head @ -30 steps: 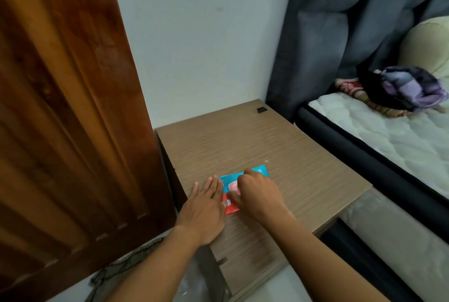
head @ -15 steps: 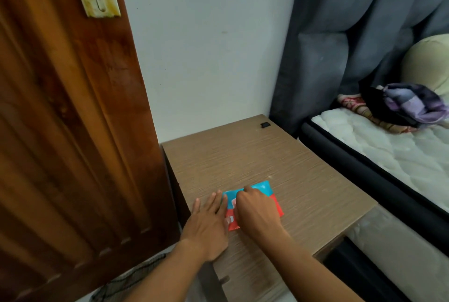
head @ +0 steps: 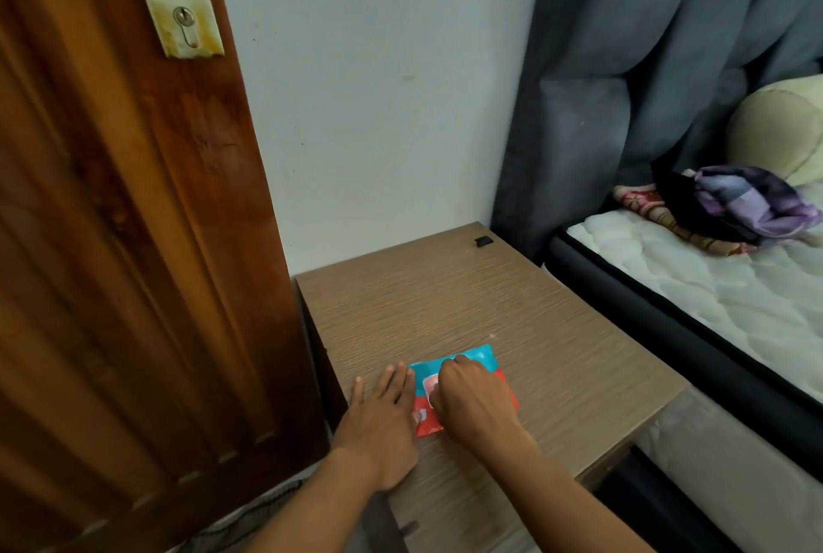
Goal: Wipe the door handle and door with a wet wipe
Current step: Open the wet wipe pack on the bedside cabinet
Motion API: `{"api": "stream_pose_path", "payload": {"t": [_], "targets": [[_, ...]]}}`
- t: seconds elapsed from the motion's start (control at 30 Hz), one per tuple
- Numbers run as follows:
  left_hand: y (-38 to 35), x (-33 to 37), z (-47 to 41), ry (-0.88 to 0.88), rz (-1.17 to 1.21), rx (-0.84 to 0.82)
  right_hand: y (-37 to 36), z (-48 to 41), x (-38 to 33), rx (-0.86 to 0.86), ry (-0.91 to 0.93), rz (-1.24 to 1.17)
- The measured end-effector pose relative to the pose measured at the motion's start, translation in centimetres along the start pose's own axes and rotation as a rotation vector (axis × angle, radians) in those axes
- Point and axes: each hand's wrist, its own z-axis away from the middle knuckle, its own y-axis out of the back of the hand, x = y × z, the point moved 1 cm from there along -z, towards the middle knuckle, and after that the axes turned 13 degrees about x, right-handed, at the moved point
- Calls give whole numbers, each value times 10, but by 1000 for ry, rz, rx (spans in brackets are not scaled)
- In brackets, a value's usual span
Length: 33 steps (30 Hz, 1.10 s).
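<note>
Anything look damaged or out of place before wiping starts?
The pale square lock plate on the brown wooden door is stained rusty yellow around its keyhole. The blue-and-red wipe pack lies flat; nothing else stands out.

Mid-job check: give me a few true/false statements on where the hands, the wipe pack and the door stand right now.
1. The wipe pack lies on the table. True.
2. The left hand grips the lock plate. False: it lies flat on the table, fingertips at the pack's left edge.
3. The right hand sits on top of the pack, fingers curled. True.
4. A wipe is pressed against the door. False: no loose wipe shows, and neither hand touches the door.
5. A small black object sits near the table's far corner. True.
</note>
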Motion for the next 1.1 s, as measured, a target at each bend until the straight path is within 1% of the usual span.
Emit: {"api": "stream_pose_path", "payload": {"t": [0.3,0.47,0.6,0.77,0.9,1.1], "targets": [[4,2,1,5,9,-7,0,-2,1,-4,-94,-31],[4,3,1,11,-1,3,-3,-3,11,-36,-127,-45],[7,4,2,18,5,-1,-4,-6,21,-63,-181,-101],[8,4,3,25,18,-16,-3,-7,43,-91,-188,-143],[8,4,3,25,34,-24,-3,-6,52,-77,-184,-138],[6,3,3,26,46,-35,-4,-7,61,-78,-241,-166]]}}
